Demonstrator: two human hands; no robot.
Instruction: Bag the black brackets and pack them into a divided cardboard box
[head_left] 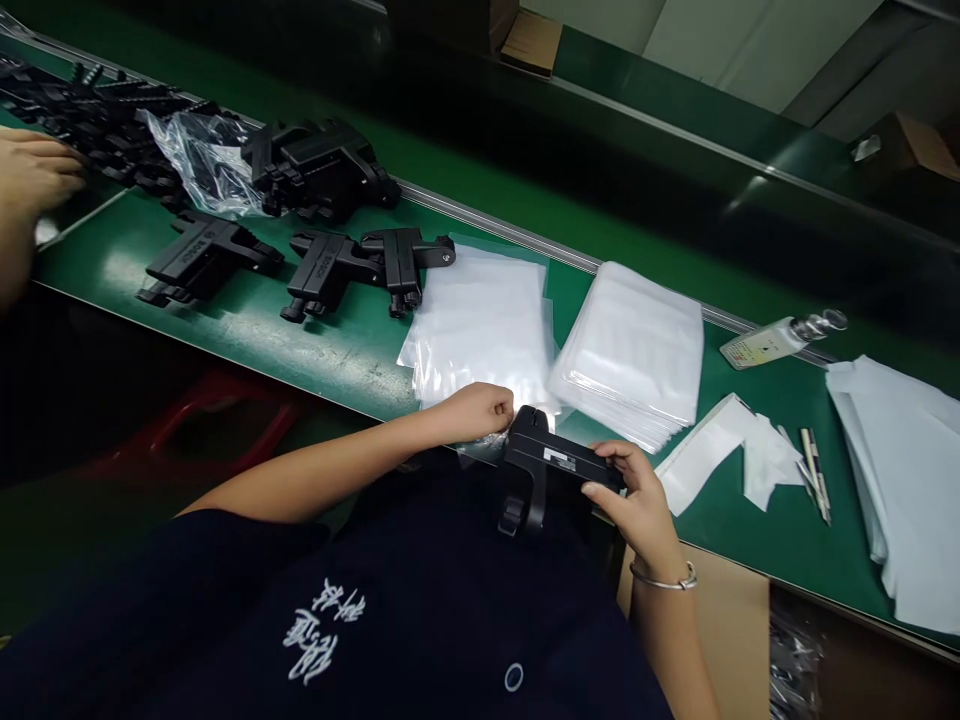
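Near the bench's front edge, my right hand [634, 490] grips one end of a black plastic bracket [559, 458] with a small white label on its upper face. My left hand [484, 410] is curled closed beside the bracket's other end, over the near edge of a spread of clear plastic bags [484, 320]; clear film shows just below it, and whether the fingers pinch it is hard to make out. A neater stack of clear bags [637, 345] lies to the right. Three similar black brackets [326, 270] rest on the green bench, left of the bags.
Black parts [112, 120] and a crumpled plastic bag [214, 160] are heaped at the back left, near another person's hand [37, 170]. To the right are a bottle [780, 338], white paper strips [709, 450], pens [816, 475] and white sheets [907, 480]. A cardboard box [727, 620] stands below.
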